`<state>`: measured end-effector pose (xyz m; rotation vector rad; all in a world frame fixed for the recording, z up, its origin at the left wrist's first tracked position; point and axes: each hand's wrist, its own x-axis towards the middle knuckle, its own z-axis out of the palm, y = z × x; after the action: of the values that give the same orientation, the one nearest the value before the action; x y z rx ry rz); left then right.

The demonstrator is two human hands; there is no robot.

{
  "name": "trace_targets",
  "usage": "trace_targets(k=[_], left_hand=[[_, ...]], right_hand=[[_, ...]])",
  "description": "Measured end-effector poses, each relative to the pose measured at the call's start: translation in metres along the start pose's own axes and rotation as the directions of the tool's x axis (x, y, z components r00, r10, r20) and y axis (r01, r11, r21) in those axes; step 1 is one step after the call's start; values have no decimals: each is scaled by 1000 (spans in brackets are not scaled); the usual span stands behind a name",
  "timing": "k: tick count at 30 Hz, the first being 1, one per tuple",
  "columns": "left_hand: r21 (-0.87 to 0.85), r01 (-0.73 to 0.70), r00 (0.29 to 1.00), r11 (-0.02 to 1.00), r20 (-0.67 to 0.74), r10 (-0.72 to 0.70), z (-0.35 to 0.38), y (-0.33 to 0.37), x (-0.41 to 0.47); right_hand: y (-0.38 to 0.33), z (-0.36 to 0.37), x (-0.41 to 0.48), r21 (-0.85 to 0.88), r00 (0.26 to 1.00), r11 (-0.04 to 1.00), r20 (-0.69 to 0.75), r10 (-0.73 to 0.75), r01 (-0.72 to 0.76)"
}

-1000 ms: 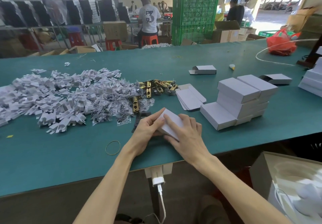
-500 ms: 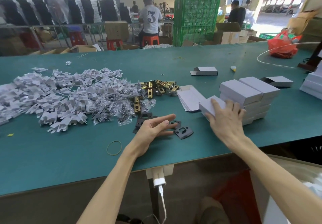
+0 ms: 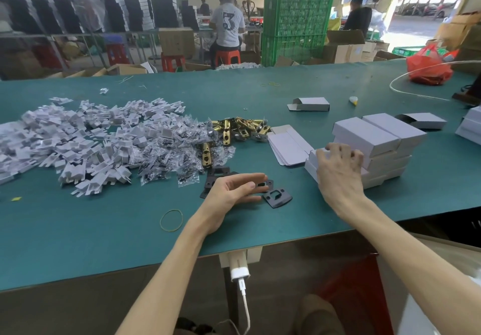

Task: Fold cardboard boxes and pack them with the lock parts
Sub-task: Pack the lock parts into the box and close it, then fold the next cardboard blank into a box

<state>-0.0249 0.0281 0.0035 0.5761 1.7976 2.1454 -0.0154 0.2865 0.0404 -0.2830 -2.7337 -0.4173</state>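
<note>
A stack of closed white cardboard boxes [image 3: 377, 136] stands at the right of the green table. My right hand [image 3: 338, 173] hovers over its near left corner, fingers spread and loosely bent, fingertips on the top box [image 3: 313, 157] there. Palm turned inward, my left hand [image 3: 234, 189] rests on the table with relaxed fingers and holds nothing. It lies over several black strike plates [image 3: 277, 198]. Brass latch bolts [image 3: 242, 126] lie in a heap behind them. A small pile of flat box blanks [image 3: 289, 147] sits between the latches and the stack.
White plastic parts [image 3: 78, 139] and small bags of screws [image 3: 166, 157] cover the left of the table. A rubber band [image 3: 171, 220] lies near the front edge. Two open boxes [image 3: 309, 104] [image 3: 424, 120] lie farther back. A red bag [image 3: 429, 66] sits far right.
My right hand carried the closed box from in front of me to the stack and set it down; its fingers now lift off. My left hand let go and stays over the black plates.
</note>
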Motion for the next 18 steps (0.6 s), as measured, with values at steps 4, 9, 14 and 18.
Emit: trace_targets(k=[4, 9, 14, 18], left_hand=[[-6, 1, 1000, 1000, -10, -1, 0, 0, 1], [-25, 6, 1000, 1000, -26, -7, 0, -1, 1], [-33, 8, 1000, 999, -24, -9, -2, -3, 3], [-39, 8, 1000, 999, -10, -8, -2, -3, 3]], right_hand=[[-26, -2, 12, -40, 987, 987, -29, -156, 155], [-57, -6, 44, -141, 946, 937, 87, -311, 321], [-65, -6, 73, -179, 914, 923, 295, -279, 340], [-59, -5, 80, -43, 885, 927, 320, -340, 372]])
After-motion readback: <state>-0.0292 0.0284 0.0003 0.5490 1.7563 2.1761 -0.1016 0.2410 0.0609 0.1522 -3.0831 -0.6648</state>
